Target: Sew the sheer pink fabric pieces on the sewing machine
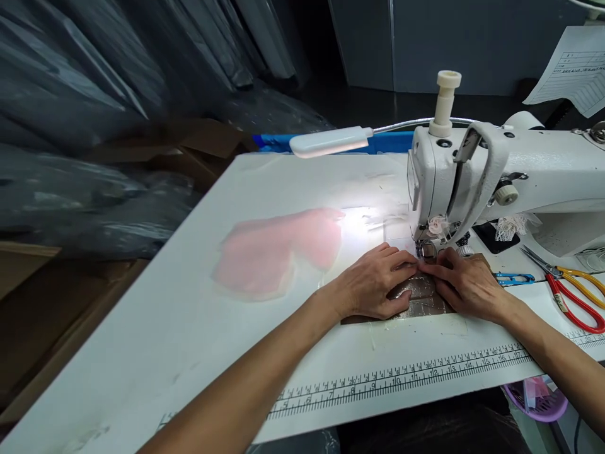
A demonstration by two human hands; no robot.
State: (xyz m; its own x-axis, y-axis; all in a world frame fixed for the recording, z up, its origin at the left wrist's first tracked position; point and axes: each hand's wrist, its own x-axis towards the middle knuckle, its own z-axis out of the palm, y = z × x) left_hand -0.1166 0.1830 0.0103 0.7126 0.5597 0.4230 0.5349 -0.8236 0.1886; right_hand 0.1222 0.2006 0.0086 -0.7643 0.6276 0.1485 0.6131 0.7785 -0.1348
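Both hands are palm down, with the fingers turned inward. The left hand (380,280) comes from between 7 and 8 o'clock, its fingers bent over and pointing to about 2 o'clock, and its thumb lies apart, on a brown sheet (420,302). The right hand (467,287) comes from 4 o'clock, and its curved fingers point to about 10 o'clock. The forefingers almost meet, just below the presser foot (428,250). The left grip shows a wide space between thumb and forefinger; whether either grip closes on something at the tips, I cannot tell.

The brown sheet lies flat on the bench (179,340), under both hands. It has a straight lower edge, and its middle is glossy, with fine grain and pale, crooked lines. At 1 o'clock from the hands stands the sewing machine (543,164), of smooth white painted metal. At 9 to 10 o'clock from the left hand there is a pink cloth (265,252), soft and thin, of irregular shape with a paler border. At 3 o'clock from the right hand lie small blue snips (515,279), and farther, scissors (558,273) with one red and one yellow handle. At 6 o'clock, along the bench edge, runs a printed black ruler scale (401,381)
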